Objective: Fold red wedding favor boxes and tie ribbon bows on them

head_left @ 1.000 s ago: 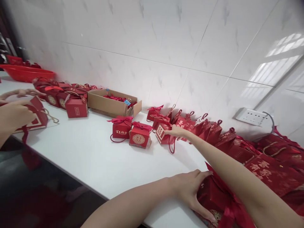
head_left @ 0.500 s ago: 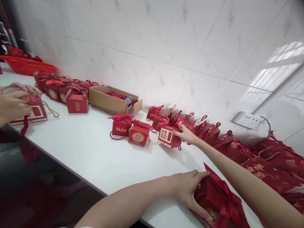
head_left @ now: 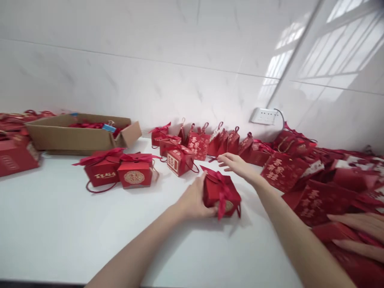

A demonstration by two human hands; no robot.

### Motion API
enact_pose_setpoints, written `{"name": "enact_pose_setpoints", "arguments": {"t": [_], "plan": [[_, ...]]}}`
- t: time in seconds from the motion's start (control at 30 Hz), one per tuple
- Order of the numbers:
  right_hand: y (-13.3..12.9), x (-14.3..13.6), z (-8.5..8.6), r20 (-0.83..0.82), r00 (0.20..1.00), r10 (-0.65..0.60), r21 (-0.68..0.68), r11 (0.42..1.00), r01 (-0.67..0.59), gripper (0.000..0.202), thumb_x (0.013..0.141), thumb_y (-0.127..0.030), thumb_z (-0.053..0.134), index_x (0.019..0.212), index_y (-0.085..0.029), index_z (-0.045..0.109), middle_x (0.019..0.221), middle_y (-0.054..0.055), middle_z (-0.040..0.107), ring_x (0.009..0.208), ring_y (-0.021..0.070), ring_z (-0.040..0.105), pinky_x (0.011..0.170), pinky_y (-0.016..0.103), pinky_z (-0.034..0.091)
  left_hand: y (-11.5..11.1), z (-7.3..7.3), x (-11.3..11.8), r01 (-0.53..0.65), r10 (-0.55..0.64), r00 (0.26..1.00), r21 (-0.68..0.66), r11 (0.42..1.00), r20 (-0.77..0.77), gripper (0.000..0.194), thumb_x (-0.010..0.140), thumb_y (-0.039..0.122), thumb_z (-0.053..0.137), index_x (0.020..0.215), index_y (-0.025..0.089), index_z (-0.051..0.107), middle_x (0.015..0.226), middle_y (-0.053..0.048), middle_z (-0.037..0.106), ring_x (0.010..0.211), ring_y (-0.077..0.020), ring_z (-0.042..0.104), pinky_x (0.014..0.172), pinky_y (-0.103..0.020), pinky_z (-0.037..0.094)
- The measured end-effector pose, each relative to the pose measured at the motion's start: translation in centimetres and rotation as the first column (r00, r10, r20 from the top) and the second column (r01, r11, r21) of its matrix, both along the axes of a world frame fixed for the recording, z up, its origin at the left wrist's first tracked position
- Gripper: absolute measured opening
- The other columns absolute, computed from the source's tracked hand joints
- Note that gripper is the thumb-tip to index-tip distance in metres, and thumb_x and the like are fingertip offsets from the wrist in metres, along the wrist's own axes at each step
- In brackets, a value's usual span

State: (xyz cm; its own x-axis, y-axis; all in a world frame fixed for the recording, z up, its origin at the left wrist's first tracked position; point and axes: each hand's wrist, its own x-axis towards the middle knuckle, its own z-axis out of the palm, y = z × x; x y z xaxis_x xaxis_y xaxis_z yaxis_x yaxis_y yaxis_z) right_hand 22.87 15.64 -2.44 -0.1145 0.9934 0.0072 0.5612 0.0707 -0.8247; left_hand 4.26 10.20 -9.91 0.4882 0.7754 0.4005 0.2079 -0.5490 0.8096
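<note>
My left hand (head_left: 196,200) grips a red gift box with a ribbon bow (head_left: 213,190) from its left side, near the middle of the white table (head_left: 180,248). Just beyond that box, to the right, my right hand (head_left: 235,163) is raised with its fingers apart and holds nothing. A small red box with a white label (head_left: 180,160) stands behind, left of my right hand. Further left, two bow-tied boxes, one with gold lettering (head_left: 103,168) and one with a round gold emblem (head_left: 135,174), stand side by side.
An open cardboard box (head_left: 72,138) holds red items at the back left. Several red boxes (head_left: 199,144) line the wall. Piled red boxes (head_left: 324,200) cover the right side, where another person's hand (head_left: 360,228) rests. A power strip (head_left: 265,116) is on the wall.
The view has turned right. My left hand has carried the bow-tied box further in over the table. My right hand has let go of the white-labelled box. Another person's hand appears at right.
</note>
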Motion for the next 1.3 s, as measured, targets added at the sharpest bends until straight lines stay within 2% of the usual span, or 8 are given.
{"name": "enact_pose_setpoints", "arguments": {"t": [0.17, 0.4, 0.6, 0.73, 0.83, 0.93, 1.1, 1.3], "plan": [[-3.5, -0.1, -4.9, -0.248, 0.968, -0.029, 0.045, 0.998, 0.041, 0.035, 0.090, -0.047, 0.034, 0.091, -0.020, 0.057, 0.104, 0.004, 0.063, 0.094, 0.0166, 0.059, 0.074, 0.023, 0.047, 2.0, 0.2, -1.9, 0.072, -0.081, 0.996, -0.177, 0.981, -0.041, 0.099, 0.064, 0.032, 0.074, 0.144, 0.020, 0.017, 0.139, -0.015, 0.043, 0.119, -0.0314, 0.050, 0.100, -0.043, 0.041], [-6.0, 0.0, -4.9, -0.134, 0.982, -0.134, 0.181, 0.971, 0.157, 0.043, 0.087, -0.054, 0.038, 0.059, -0.021, 0.035, 0.057, -0.003, 0.040, 0.055, 0.0119, 0.039, 0.052, 0.025, 0.028, 3.5, 1.3, -3.6, 0.178, -0.182, 0.983, -0.483, 0.857, 0.040, 0.061, 0.062, 0.016, 0.054, 0.123, 0.019, 0.056, 0.121, -0.007, 0.062, 0.113, -0.0304, 0.054, 0.093, -0.041, 0.044], [-5.7, 0.1, -4.7, -0.054, 0.996, -0.072, 0.246, 0.966, 0.083, 0.027, 0.079, -0.047, 0.058, 0.081, -0.021, 0.058, 0.083, 0.004, 0.065, 0.078, 0.0187, 0.059, 0.074, 0.029, 0.045, 3.9, 2.0, -4.2, 0.148, -0.060, 0.985, -0.599, 0.787, 0.164, 0.052, 0.077, 0.046, 0.046, 0.115, 0.013, 0.057, 0.053, 0.001, 0.056, 0.046, -0.0143, 0.051, 0.050, -0.027, 0.041], [-5.8, 1.5, -3.9, -0.112, 0.985, -0.133, 0.333, 0.929, 0.163, 0.035, 0.083, -0.052, 0.049, 0.080, -0.019, 0.060, 0.089, 0.006, 0.065, 0.085, 0.0203, 0.060, 0.081, 0.033, 0.047, 3.8, 1.7, -3.4, 0.026, 0.095, 0.969, -0.475, 0.880, 0.229, 0.044, 0.079, 0.050, 0.053, 0.102, 0.013, 0.061, 0.063, 0.000, 0.058, 0.058, -0.0121, 0.053, 0.057, -0.024, 0.043], [-7.0, 3.4, -2.2, -0.228, 0.937, 0.266, 0.116, 0.963, -0.245, 0.047, 0.069, -0.053, 0.065, 0.104, -0.022, 0.063, 0.113, 0.005, 0.062, 0.104, 0.0230, 0.059, 0.089, 0.035, 0.047, 3.1, 1.5, -2.4, 0.153, -0.067, 0.975, -0.425, 0.892, 0.210, 0.045, 0.076, 0.048, 0.060, 0.106, 0.015, 0.062, 0.106, -0.008, 0.062, 0.095, -0.0197, 0.058, 0.080, -0.030, 0.046], [-8.0, 4.8, -1.1, -0.265, 0.834, 0.484, -0.124, 0.841, -0.527, 0.093, 0.043, -0.032, 0.085, 0.129, -0.030, 0.051, 0.134, 0.004, 0.050, 0.119, 0.0275, 0.052, 0.094, 0.037, 0.047, 2.1, 1.8, -1.8, 0.289, -0.273, 0.956, -0.456, 0.842, 0.103, 0.047, 0.077, 0.049, 0.059, 0.111, 0.016, 0.060, 0.111, -0.009, 0.060, 0.104, -0.0244, 0.055, 0.085, -0.035, 0.045], [-7.6, 4.8, -1.8, -0.187, 0.857, 0.480, -0.227, 0.828, -0.513, 0.084, 0.053, -0.030, 0.082, 0.131, -0.031, 0.050, 0.136, 0.004, 0.049, 0.118, 0.0269, 0.054, 0.091, 0.037, 0.050, 1.0, 2.8, -1.3, 0.256, -0.330, 0.938, -0.433, 0.865, -0.104, 0.039, 0.077, 0.042, 0.059, 0.109, 0.020, 0.060, 0.118, -0.007, 0.058, 0.104, -0.0251, 0.055, 0.088, -0.036, 0.042], [-6.5, 4.4, -2.2, -0.123, 0.939, 0.322, -0.057, 0.942, -0.331, 0.052, 0.070, -0.045, 0.072, 0.114, -0.021, 0.058, 0.118, 0.009, 0.058, 0.101, 0.0229, 0.059, 0.083, 0.035, 0.050, 1.2, 3.3, -1.5, -0.100, 0.047, 0.979, -0.268, 0.958, -0.200, 0.036, 0.072, 0.043, 0.063, 0.099, 0.020, 0.054, 0.091, -0.001, 0.054, 0.079, -0.0155, 0.051, 0.071, -0.028, 0.041]]}}
